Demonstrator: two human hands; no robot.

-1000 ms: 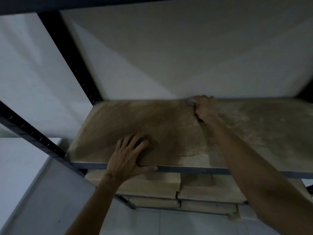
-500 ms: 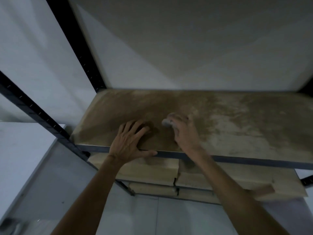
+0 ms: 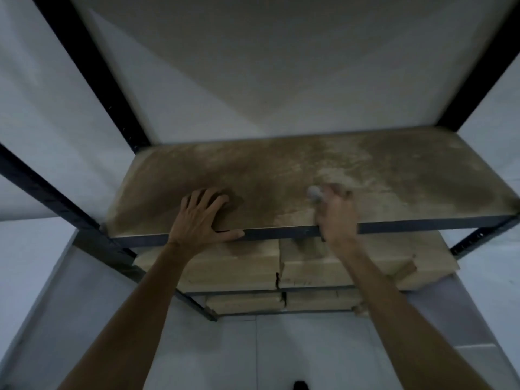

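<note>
Both arms extended, left grip (image 3: 201,218) flat and spread, right grip (image 3: 336,218) curled.

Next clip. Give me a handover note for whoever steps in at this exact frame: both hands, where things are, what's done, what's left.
Left hand: flat on the shelf board near its front, fingers spread, thumb over the front rail; holds nothing.
Right hand: grips a pale wad, likely a cloth, on the board near the front, right of centre; blurred.
Done: the darker left and middle of the board looks wiped.
Left: pale dusty streaks cover the right part and the patch by the wad.
Wooden blocks lie stacked on the shelves below.
</note>
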